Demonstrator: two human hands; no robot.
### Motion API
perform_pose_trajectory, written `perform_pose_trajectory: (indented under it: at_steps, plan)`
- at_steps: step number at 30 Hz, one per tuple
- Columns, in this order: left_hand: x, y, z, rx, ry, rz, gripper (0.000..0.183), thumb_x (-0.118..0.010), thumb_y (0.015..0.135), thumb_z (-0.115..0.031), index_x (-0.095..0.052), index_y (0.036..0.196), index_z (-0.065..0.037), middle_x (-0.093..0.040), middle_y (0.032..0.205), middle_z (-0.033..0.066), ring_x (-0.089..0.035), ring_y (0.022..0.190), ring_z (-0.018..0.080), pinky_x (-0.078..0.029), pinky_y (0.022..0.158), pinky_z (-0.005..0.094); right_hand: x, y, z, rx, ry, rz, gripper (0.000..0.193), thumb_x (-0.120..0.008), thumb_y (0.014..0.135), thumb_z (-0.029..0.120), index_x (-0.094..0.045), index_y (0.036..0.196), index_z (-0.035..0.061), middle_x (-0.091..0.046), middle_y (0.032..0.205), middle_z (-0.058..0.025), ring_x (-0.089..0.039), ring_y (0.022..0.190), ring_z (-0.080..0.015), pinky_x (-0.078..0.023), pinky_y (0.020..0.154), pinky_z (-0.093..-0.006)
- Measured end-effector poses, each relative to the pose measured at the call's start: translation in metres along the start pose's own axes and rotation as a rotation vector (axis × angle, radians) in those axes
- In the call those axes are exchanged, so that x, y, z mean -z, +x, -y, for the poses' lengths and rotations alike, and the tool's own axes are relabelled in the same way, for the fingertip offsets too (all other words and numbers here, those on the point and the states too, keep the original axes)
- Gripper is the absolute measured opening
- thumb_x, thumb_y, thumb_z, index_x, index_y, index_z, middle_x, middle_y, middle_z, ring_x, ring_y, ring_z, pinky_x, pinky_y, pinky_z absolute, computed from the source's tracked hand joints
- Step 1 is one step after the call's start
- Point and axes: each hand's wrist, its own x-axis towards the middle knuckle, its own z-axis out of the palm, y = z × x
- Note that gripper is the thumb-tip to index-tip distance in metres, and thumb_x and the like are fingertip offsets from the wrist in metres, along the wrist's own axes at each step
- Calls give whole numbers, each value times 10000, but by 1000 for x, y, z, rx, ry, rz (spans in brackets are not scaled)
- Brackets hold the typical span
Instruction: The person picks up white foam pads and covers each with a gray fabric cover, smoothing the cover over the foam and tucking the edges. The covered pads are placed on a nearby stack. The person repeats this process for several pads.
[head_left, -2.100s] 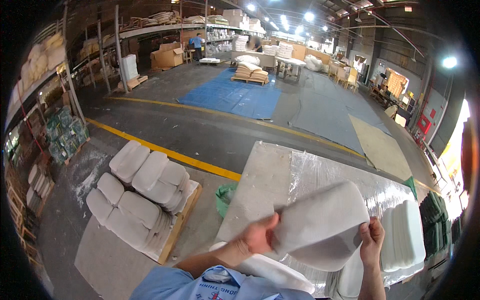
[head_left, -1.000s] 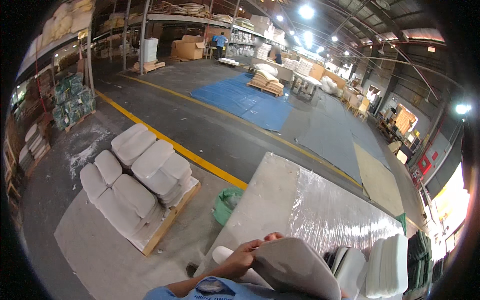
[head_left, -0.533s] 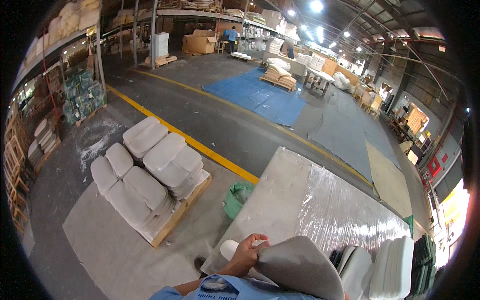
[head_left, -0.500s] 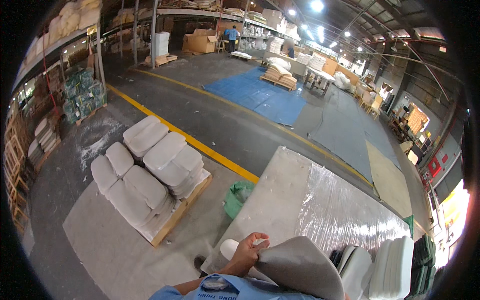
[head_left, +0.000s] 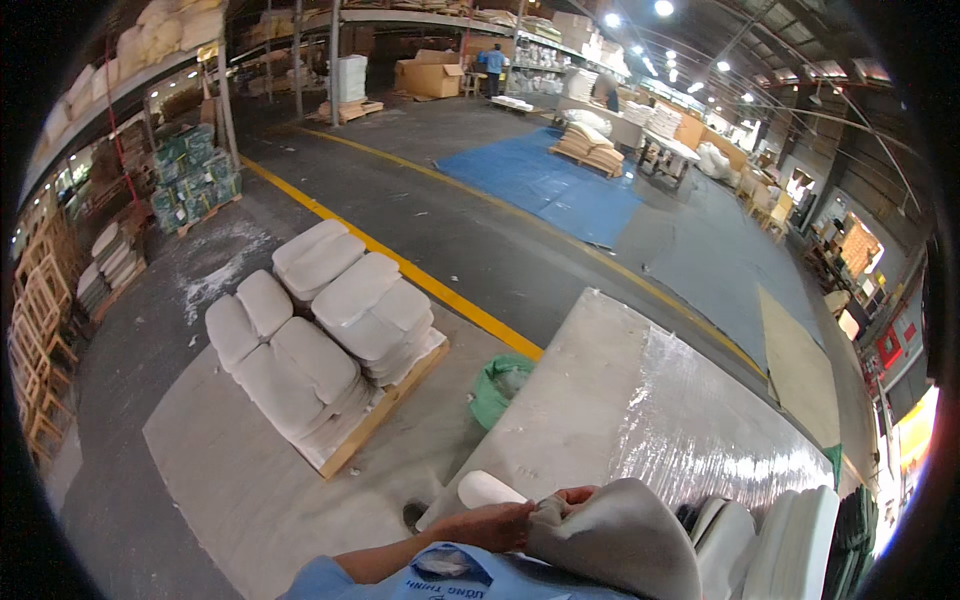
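Note:
A grey fabric-covered cushion (head_left: pixel 625 540) is tilted up close to my body at the lower edge, over the near end of the table. My left hand (head_left: pixel 512 526) is closed on its left corner, where the fabric is bunched. My right hand (head_left: pixel 574 497) shows only as fingers at the same corner; they are curled on the fabric, and the rest is hidden behind the cushion. A rounded white piece (head_left: pixel 486 490) sticks out past my left hand on the table (head_left: pixel 560 400).
White and grey cushions (head_left: pixel 765 540) stand in a row to the right, beside dark ones (head_left: pixel 852 540). Clear plastic film (head_left: pixel 690 400) covers part of the table. A green bag (head_left: pixel 492 395) stands at its left side. Stacked pale cushions (head_left: pixel 300 370) fill a pallet on the left.
The right hand's fingers have come into view at the cushion's corner. My left hand has moved down and right along it, and the fabric there is now bunched. The whole view has shifted slightly.

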Motion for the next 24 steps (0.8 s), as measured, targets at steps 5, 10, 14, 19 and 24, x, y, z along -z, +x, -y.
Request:
perform_pose_trajectory:
  at_steps: [5, 10, 14, 19, 24]
  plan:
    - [15, 11, 22, -53, -82, 47, 386, -597, 1094, -302, -541, 1419, -101, -621, 1394, 67, -619, 1234, 192, -528, 1013, 324, -5, 0, 17, -122, 44, 114, 324, -732, 1017, 334, -728, 1178, 52, -754, 991, -43, -701, 871, -129, -572, 791, -298]
    - [26, 18, 42, -123, -174, 96, 379, -598, 1094, -314, -561, 1404, -98, -643, 1360, 63, -635, 1202, 189, -531, 1005, 326, -7, 4, 29, -245, 91, 185, 324, -730, 1017, 345, -738, 1164, 57, -758, 977, -44, -700, 850, -126, -570, 777, -296]
    - [33, 22, 54, -179, -224, 98, 375, -599, 1094, -324, -577, 1392, -96, -660, 1333, 60, -648, 1176, 187, -534, 998, 328, -8, 4, 36, -321, 109, 208, 325, -730, 1016, 354, -746, 1153, 60, -762, 965, -45, -700, 833, -124, -569, 766, -295]
    - [40, 29, 53, -293, -268, -42, 372, -600, 1094, -336, -598, 1377, -94, -681, 1299, 57, -664, 1144, 184, -537, 990, 330, -10, 17, 43, -300, -104, 180, 327, -728, 1015, 365, -756, 1140, 64, -767, 951, -46, -700, 811, -122, -567, 752, -293]
    - [43, 37, 39, -340, -213, -361, 338, -588, 1103, -310, -647, 1311, -50, -731, 1189, 63, -697, 1068, 199, -554, 971, 345, -3, 46, 34, 25, -833, 74, 238, -680, 1029, 260, -778, 1069, 47, -759, 941, -27, -699, 877, -124, -553, 758, -292]
